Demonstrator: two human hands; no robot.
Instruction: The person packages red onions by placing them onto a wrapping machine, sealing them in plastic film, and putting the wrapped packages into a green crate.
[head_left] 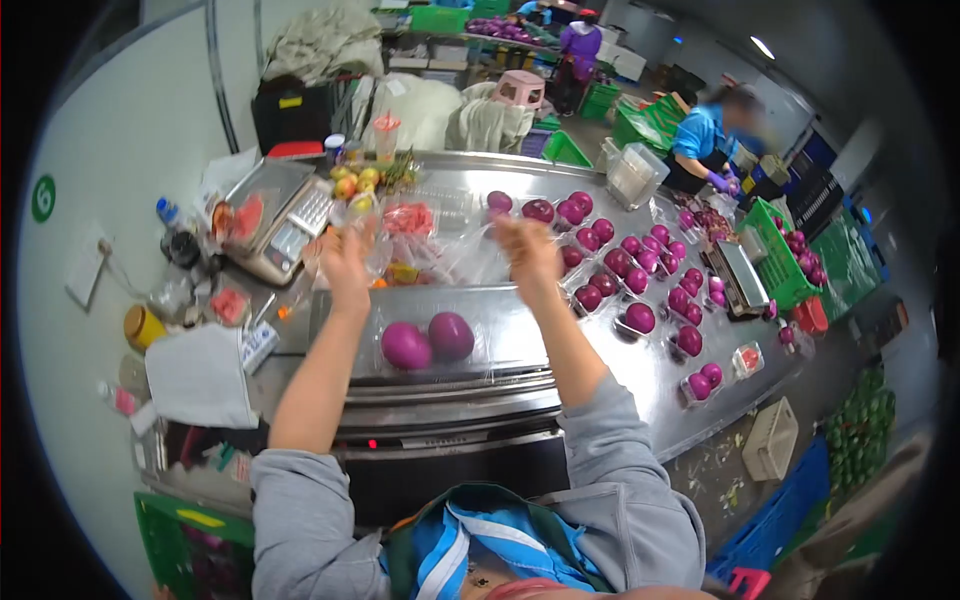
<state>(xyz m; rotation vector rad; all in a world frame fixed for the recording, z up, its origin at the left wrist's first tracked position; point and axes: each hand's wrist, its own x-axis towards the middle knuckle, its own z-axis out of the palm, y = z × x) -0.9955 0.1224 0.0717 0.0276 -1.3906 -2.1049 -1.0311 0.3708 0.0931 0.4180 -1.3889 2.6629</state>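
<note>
My left hand [348, 262] and my right hand [530, 255] are raised apart over the far side of a wrapping machine [350, 330]. Clear plastic film [470, 258] stretches between them, and the fingers of both look closed on it, though blurred. Below and nearer to me, two large red onions [407, 345] sit side by side in a clear tray on the machine's metal plate. Wrapped packs of red onions [640, 318] lie to the right of my right hand. Behind the film is a pack of something pink [408, 218].
At left stand a scale [290, 235], paper sheets [200, 375], bottles and some fruit [355, 182]. A second scale [738, 280] and a green crate [780, 255] are at right. A co-worker in blue [705, 140] handles produce across the table; another person stands farther back.
</note>
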